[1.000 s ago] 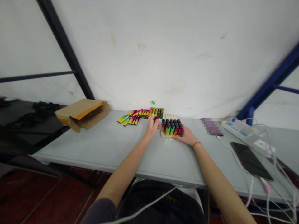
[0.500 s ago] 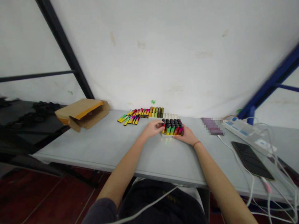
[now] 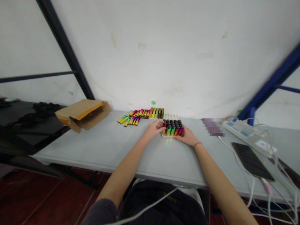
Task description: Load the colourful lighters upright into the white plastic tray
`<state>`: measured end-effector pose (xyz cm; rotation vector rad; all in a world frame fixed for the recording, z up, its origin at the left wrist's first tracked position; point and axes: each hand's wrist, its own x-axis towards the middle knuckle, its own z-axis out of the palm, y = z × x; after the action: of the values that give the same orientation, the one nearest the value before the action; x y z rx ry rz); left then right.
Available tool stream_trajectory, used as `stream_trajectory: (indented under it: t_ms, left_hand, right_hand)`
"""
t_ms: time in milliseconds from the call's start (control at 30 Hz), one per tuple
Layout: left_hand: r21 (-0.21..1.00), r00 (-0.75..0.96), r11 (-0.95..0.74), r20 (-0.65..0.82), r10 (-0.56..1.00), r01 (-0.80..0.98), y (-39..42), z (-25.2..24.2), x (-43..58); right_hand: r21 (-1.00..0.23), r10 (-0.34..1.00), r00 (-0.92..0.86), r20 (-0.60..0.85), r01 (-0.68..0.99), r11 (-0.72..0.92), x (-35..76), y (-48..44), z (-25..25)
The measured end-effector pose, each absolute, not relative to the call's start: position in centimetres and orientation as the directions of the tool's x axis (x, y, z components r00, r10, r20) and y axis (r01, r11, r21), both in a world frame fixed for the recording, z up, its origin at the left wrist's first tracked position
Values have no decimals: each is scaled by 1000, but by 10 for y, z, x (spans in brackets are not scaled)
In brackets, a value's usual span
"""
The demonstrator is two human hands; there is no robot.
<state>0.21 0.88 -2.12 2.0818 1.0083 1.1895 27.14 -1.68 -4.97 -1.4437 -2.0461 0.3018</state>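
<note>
Butting a white wall [image 3: 164, 56] — grey table [image 3: 105, 147], lighter tray [image 3: 172, 129].

left grip [image 3: 153, 128] | touches upright lighters [image 3: 172, 128]; right grip [image 3: 187, 137] | against their tray [image 3: 167, 136]; grey table [image 3: 105, 147]

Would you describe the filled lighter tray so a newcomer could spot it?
On the grey table by the wall, look between the left hand and right hand. The tray there holds lighters upright, black caps up; the loose lighters behind lie flat.
</note>
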Motion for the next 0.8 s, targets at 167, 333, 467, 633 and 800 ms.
stream_trajectory:
  t_ms: [167, 333, 467, 633, 800]
  left_hand:
    - [709, 321, -616, 528, 786, 343, 8, -23, 5]
    - [703, 297, -617, 541, 787, 353, 9, -26, 5]
    - [680, 368, -631, 517, 773, 372, 8, -29, 7]
    - [548, 353, -690, 600, 718, 472, 17, -13, -12]
    - [442, -72, -237, 577, 813, 865, 44, 12, -101]
  right_hand:
    - [-502, 912, -226, 342, 777, 380, 272, -16, -50]
    - [-500, 917, -214, 337, 785, 367, 271, -16, -51]
    - [-502, 918, -223, 327, 782, 369, 271, -17, -49]
    - [-499, 920, -213, 329, 788, 360, 270, -17, -48]
    - [-490, 909, -218, 354, 785, 379, 269, -17, -51]
